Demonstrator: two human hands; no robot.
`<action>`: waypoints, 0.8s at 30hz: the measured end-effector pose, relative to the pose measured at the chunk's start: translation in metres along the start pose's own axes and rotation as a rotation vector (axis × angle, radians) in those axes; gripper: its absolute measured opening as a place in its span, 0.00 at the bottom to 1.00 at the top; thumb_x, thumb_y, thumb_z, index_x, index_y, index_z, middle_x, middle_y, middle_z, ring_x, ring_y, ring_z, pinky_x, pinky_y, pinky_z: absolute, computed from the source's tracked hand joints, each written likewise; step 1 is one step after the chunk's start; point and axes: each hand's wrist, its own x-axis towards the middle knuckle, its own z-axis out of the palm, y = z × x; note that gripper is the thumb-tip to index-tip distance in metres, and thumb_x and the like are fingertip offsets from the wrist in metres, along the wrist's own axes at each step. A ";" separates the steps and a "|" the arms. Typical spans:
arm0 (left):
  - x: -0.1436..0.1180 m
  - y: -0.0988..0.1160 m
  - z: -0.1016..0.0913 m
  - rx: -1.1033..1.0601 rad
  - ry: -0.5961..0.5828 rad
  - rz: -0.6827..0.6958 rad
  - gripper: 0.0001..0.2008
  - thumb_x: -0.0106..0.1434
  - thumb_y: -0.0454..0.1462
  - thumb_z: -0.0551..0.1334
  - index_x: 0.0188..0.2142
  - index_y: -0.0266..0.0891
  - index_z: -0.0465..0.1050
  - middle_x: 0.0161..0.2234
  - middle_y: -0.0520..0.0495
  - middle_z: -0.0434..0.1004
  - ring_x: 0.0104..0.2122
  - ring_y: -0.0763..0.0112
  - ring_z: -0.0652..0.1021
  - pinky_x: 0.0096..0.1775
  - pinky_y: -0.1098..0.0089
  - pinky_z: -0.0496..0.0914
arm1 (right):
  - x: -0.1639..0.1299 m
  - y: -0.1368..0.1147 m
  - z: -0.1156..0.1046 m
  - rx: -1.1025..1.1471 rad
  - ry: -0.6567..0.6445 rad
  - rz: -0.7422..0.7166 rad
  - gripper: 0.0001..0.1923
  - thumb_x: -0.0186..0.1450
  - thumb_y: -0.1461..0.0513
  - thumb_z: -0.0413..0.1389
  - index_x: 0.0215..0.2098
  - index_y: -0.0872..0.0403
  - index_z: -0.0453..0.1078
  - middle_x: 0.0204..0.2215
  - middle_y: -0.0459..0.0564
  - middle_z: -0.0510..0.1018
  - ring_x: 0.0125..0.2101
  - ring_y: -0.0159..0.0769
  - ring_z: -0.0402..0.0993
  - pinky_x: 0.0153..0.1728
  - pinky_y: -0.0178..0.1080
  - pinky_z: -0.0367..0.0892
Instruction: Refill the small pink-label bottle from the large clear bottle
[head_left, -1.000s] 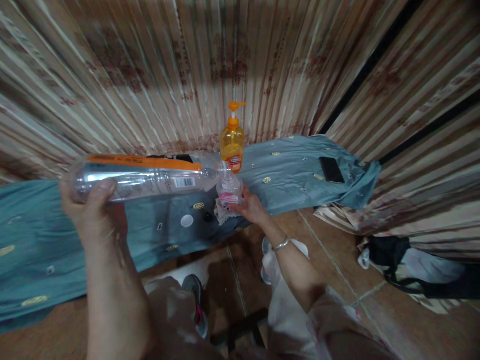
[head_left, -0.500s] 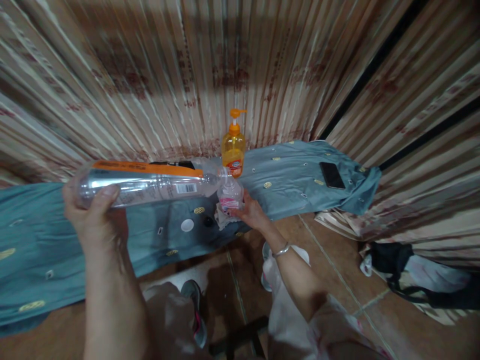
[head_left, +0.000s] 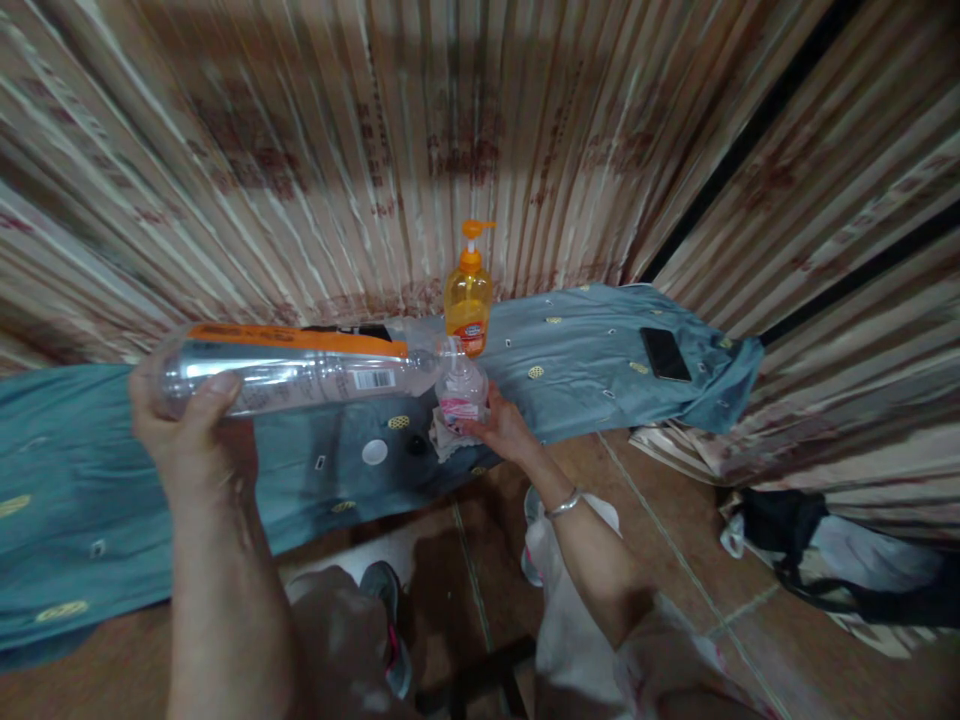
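Broadly: striped curtain [head_left: 300, 150] fills the back and right of the room; in front of it a long surface draped in blue-grey cloth [head_left: 82, 470], tiled floor below

On the cloth, largest first:
- big clear bottle [head_left: 300, 365] with an orange label band, held level above the surface, mouth pointing right. Left hand [head_left: 187, 425] has its grip wrapped shut around the base end, thumb across the front
- orange pump dispenser [head_left: 468, 295] standing upright at the back, just behind the meeting point of the two bottles
- dark phone [head_left: 664, 353] lying flat, well apart to the right
- small clear bottle [head_left: 460, 390] with a pink label, upright on a crumpled rag [head_left: 444, 438]. Right hand [head_left: 506, 430] has its grip closed on the lower side, steadying it
- white cap [head_left: 374, 452] and a darker cap beside it, loose on the cloth, near the small bottle

Step in hand, as I judge it: pouring from the big bottle into the small one; the two necks meet or nearly so. Whether liquid runs, cannot tell – too blurred

Next move calls for a slow, slight tilt of the big bottle, mouths kept aligned, small bottle pinned firm; then righting it and reaching for a cap
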 end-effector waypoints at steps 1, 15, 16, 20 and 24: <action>0.000 0.000 0.000 -0.002 -0.001 0.001 0.24 0.31 0.34 0.69 0.33 0.38 0.72 0.32 0.53 0.70 0.33 0.73 0.71 0.49 0.57 0.64 | 0.000 0.000 0.000 0.010 0.003 0.008 0.32 0.55 0.54 0.60 0.53 0.55 0.56 0.39 0.50 0.76 0.36 0.40 0.74 0.34 0.38 0.67; -0.002 0.003 0.001 0.008 0.044 -0.032 0.25 0.29 0.34 0.70 0.33 0.40 0.74 0.32 0.52 0.72 0.33 0.71 0.73 0.51 0.53 0.63 | -0.001 0.001 0.000 -0.011 0.012 -0.020 0.30 0.56 0.54 0.60 0.52 0.56 0.57 0.40 0.53 0.76 0.39 0.42 0.74 0.37 0.38 0.66; -0.001 0.003 0.001 0.015 0.049 -0.038 0.26 0.28 0.35 0.70 0.33 0.41 0.73 0.32 0.53 0.72 0.32 0.71 0.73 0.52 0.53 0.63 | -0.001 0.001 0.000 -0.010 0.012 -0.024 0.30 0.56 0.55 0.60 0.52 0.56 0.57 0.41 0.53 0.76 0.39 0.42 0.74 0.37 0.38 0.66; -0.002 0.004 0.001 0.058 0.050 -0.046 0.24 0.30 0.36 0.69 0.32 0.41 0.72 0.30 0.54 0.71 0.31 0.72 0.72 0.51 0.53 0.64 | -0.001 0.001 0.000 0.002 0.006 -0.016 0.31 0.56 0.55 0.60 0.53 0.56 0.56 0.41 0.53 0.76 0.39 0.42 0.74 0.38 0.39 0.66; -0.002 0.004 0.000 0.072 0.028 -0.029 0.21 0.31 0.36 0.69 0.30 0.41 0.71 0.30 0.53 0.70 0.32 0.71 0.72 0.51 0.53 0.64 | -0.001 0.001 0.002 0.008 0.014 -0.010 0.31 0.56 0.55 0.60 0.54 0.56 0.56 0.41 0.54 0.76 0.40 0.43 0.74 0.38 0.39 0.66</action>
